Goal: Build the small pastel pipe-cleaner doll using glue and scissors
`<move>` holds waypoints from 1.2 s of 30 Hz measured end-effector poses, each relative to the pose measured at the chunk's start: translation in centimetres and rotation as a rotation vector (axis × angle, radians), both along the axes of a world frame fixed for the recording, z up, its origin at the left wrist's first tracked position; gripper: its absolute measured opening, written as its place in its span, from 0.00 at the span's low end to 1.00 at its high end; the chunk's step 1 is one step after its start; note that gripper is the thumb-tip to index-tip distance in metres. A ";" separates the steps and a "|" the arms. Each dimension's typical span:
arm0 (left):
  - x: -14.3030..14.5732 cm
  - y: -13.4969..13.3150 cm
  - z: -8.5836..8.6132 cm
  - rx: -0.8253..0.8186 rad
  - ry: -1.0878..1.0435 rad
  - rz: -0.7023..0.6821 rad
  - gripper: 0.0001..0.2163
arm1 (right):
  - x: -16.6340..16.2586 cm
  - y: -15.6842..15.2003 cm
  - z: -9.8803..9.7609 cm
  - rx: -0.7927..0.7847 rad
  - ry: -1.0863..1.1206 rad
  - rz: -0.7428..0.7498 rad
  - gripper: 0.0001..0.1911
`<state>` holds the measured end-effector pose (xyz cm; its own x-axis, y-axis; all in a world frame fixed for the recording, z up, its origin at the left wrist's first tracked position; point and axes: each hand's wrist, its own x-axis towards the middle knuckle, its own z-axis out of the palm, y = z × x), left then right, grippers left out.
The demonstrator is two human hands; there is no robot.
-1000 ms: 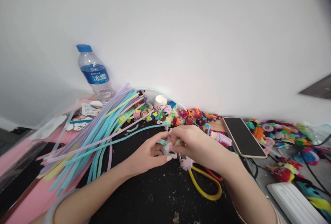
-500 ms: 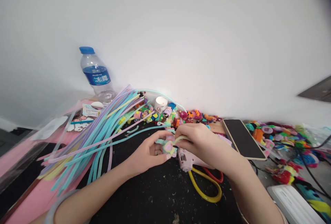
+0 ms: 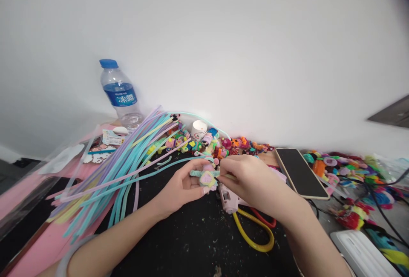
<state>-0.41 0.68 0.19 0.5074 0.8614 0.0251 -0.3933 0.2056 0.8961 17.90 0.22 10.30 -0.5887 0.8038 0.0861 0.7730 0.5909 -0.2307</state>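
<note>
A small pastel pipe-cleaner figure [image 3: 208, 179], with a pink centre, pale yellow edging and mint side pieces, is held above the black mat [image 3: 191, 243]. Thumb and fingers of my left hand [image 3: 182, 185] wrap round its left side and grip it. At the figure's right side, my right hand [image 3: 247, 177] is closed in a pinch on a pale yellow pipe cleaner, mostly hidden by the fingers. Just below the right hand lies a pink glue gun [image 3: 229, 200], its body partly covered by that hand.
Long pastel pipe cleaners [image 3: 128, 174] lie fanned at left, beside a tilted water bottle [image 3: 119, 93]. Small colourful figures and a white paper cup [image 3: 199, 130] line the wall. At right are a phone [image 3: 300, 172], a white power strip [image 3: 367, 251] and cables. A yellow loop [image 3: 255, 247] lies in front.
My right hand has drawn in slightly at the figure's right side, and the pale yellow strand is now less visible. The figure has turned, so its pink centre shows more fully.
</note>
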 end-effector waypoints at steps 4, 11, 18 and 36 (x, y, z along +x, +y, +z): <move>0.0 0.0 -0.2 -0.018 -0.024 0.029 0.22 | -0.2 -0.1 0.0 0.028 -0.028 -0.023 0.15; 0.1 0.1 -0.1 -0.047 -0.077 0.027 0.22 | -0.3 0.0 -0.1 0.046 -0.027 -0.052 0.15; -0.1 0.0 0.3 -0.079 -0.083 -0.035 0.22 | 0.0 0.2 0.3 0.034 -0.051 -0.079 0.12; 0.0 0.0 -0.3 -0.025 -0.077 -0.016 0.22 | -0.2 0.0 0.0 0.019 0.013 -0.025 0.11</move>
